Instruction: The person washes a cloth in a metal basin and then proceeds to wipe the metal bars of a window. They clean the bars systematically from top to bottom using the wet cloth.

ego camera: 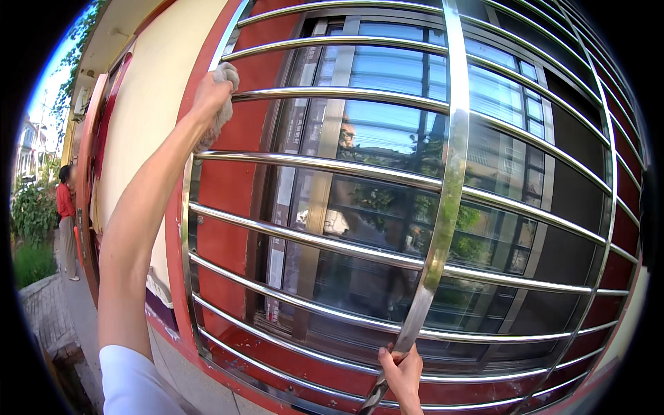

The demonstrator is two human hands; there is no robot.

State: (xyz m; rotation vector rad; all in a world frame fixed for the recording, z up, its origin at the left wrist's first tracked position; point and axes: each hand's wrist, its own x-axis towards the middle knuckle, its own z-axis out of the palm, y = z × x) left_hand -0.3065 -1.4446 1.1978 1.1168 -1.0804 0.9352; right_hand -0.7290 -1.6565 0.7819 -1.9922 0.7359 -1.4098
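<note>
My left hand point(211, 96) is raised at the upper left, closed around a grey cloth point(224, 104). The cloth lies against the left upright of a shiny metal window grille point(321, 165), near the ends of its horizontal bars. Low in the middle, my right hand point(403, 369) grips the grille's wide vertical metal post point(450, 187), with the thumb on its left side. Behind the bars is a sliding glass window point(386, 140) with reflections of sky, plants and buildings. The part of the upright under the cloth is hidden.
A red-painted frame point(188, 104) and a cream wall point(150, 88) border the grille on the left. Farther off at the left edge, a person in a red top point(65, 199) stands on a path beside an open door point(89, 197). Green plants point(32, 218) grow beyond.
</note>
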